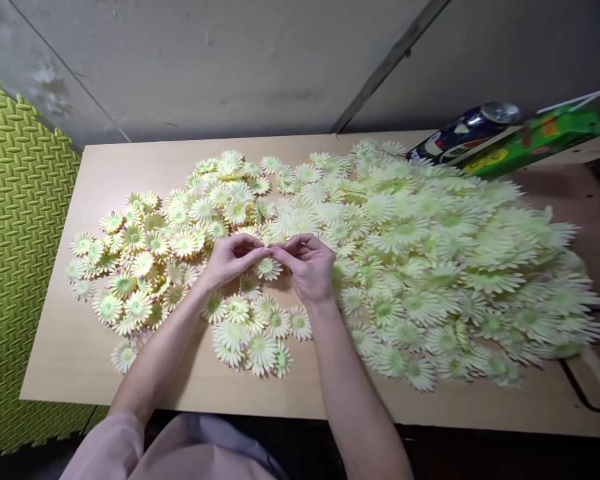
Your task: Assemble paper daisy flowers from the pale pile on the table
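My left hand and my right hand meet over the middle of the table, fingertips touching. Both are closed in a pinch; whatever sits between the fingertips is too small to make out. Just below them lies a pale yellow-green artificial flower head. A small group of similar flower heads is between my forearms. To the left spreads a looser cluster of flower heads, some with purple-tipped petals. On the right, a large, thick heap of flower heads covers much of the table.
A dark blue drink can and a green carton with white sticks on top stand at the back right, behind the heap. A grey wall rises along the table's back edge. Green foam matting is at the left.
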The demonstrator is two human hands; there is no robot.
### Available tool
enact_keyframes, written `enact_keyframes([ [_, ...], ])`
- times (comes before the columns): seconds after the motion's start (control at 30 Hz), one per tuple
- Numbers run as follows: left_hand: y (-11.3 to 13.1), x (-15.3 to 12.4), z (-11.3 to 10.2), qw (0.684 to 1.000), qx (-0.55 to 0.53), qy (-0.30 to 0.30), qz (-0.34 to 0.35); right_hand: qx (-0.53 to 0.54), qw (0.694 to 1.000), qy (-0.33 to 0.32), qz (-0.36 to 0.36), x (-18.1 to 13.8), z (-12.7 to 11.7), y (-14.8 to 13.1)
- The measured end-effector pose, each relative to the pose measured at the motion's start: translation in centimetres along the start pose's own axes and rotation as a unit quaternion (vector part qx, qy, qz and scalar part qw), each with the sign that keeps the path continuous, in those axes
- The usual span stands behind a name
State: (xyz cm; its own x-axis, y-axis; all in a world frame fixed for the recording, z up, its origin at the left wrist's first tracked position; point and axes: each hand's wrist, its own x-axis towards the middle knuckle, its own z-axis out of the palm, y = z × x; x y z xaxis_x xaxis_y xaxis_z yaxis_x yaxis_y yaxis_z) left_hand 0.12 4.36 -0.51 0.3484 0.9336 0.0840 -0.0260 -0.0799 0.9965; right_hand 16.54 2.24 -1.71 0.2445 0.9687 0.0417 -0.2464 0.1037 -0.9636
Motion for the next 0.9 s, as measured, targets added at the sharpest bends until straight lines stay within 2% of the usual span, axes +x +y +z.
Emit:
enact_keyframes([
  [0.17,-0.2,0.0,-0.1,1.000,-0.012,-0.016,-0.008,0.033,0.999,-0.004,0.015,-0.1,-0.1,-0.3],
  [0.33,-0.5,0.1,-0.1,0.999,-0.020,-0.030,0.009,-0.002,1.000,0.014,0.004,-0.4,0.2,0.0],
  [0.53,-0.4,0.0,-0.1,1.000,0.017,0.009,-0.011,-0.041,0.999,0.031,-0.012,-0.6,0.8,-0.1],
  [0.63,-0.1,0.0,-0.1,0.999,0.016,0.027,-0.022,-0.023,0.990,0.125,-0.055,0.2,0.2,-0.2],
  [0.73,0.1,0.1,0.0,0.999,0.024,0.037,-0.015,-0.002,0.950,0.286,-0.122,1.3,-1.3,-0.7],
  [0.77,0.1,0.1,0.0,0.999,0.024,0.031,-0.013,-0.002,0.933,0.328,-0.148,1.5,-1.7,-1.0],
  [0.8,0.0,0.1,0.0,0.999,0.024,0.024,-0.012,-0.007,0.926,0.338,-0.170,1.6,-2.1,-1.3],
  [0.83,-0.1,0.1,-0.1,0.999,0.026,0.017,-0.008,-0.008,0.931,0.313,-0.186,1.6,-2.3,-1.6],
  [0.87,-0.2,0.1,-0.1,0.999,0.030,0.011,-0.002,-0.012,0.946,0.258,-0.193,1.4,-2.3,-1.8],
  [0.9,-0.3,0.2,-0.2,0.999,0.035,0.005,0.007,-0.026,0.967,0.177,-0.184,1.1,-2.2,-1.9],
])
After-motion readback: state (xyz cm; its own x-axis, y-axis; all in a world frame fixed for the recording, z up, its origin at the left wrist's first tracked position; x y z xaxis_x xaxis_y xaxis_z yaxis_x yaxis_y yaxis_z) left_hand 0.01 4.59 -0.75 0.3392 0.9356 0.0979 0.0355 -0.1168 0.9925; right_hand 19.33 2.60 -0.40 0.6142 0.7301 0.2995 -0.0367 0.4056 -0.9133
